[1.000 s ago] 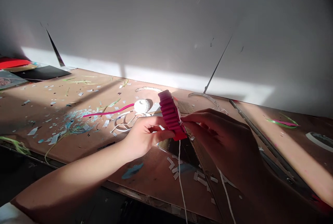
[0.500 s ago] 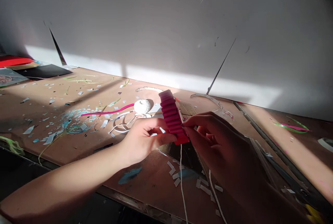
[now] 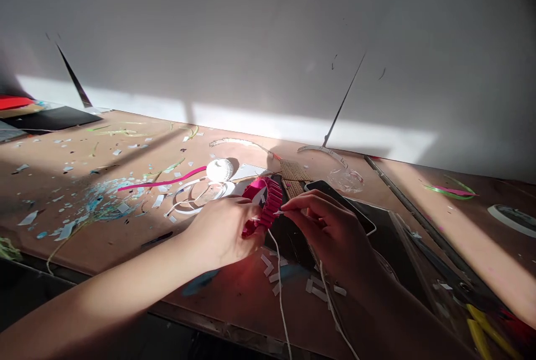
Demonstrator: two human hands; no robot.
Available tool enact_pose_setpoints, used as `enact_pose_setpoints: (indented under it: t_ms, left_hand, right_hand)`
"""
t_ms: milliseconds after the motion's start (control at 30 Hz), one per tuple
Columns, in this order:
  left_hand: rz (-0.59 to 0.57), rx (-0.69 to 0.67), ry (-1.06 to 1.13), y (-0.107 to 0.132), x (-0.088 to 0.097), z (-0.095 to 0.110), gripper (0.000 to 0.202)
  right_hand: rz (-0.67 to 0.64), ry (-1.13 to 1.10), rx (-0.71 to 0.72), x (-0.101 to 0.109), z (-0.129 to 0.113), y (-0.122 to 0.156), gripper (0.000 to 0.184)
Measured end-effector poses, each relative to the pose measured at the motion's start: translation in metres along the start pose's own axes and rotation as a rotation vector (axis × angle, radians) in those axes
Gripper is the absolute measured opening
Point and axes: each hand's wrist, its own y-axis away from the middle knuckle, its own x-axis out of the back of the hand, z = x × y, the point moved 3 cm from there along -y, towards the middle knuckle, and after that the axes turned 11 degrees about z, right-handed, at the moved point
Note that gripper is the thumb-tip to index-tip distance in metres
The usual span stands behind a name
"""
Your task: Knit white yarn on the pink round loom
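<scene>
Pink ring (image 3: 272, 201): held over the middle of the desk (image 3: 121, 243), between its back edge and its front edge. Its side is all little folds. It is tipped, so the hole shows.
Left hand (image 3: 234, 223): curled around the left part of the ring, pinching it.
Right hand (image 3: 335, 231): thumb and first finger pinch a bit of white string (image 3: 278, 212) at the ring's right side.
Hanging string: two white lengths run down toward the front edge, one from under the ring, one from under the right hand. I can't tell if they join.
White ball (image 3: 220, 170): on the desk, left of the ring and nearer the back edge.
Pink strip (image 3: 167, 182): lies left of the ball, one end right by it.
Brown mat (image 3: 294, 170): behind the ring, toward the back edge.
Paper bits (image 3: 318, 290): near the front edge, with more on the left.
Blue paint (image 3: 100, 204): splashed on the desk's left part.
White wall (image 3: 251, 42): behind the back edge.
</scene>
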Motion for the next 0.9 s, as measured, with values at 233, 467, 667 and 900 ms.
enact_pose_setpoints:
  t_ms: [233,467,667,900]
  left_hand:
    - [-0.091,-0.239,-0.271,0.007,-0.01,0.004,0.017]
    - [-0.067,0.123,0.578,-0.004,-0.009,-0.002,0.028]
    - [-0.178,0.387,0.899,-0.003,-0.023,-0.009,0.022]
    - [-0.137,0.566,1.097,-0.003,-0.025,-0.012,0.015]
  right_hand:
    - [0.022,-0.003,0.041,0.001,0.004,0.002,0.007]
    - [-0.017,-0.011,0.198,-0.008,0.008,0.011,0.009]
    - [-0.011,0.046,0.282,-0.013,0.009,0.016,0.011]
    - [-0.018,0.165,0.373,-0.01,0.007,0.015,0.012]
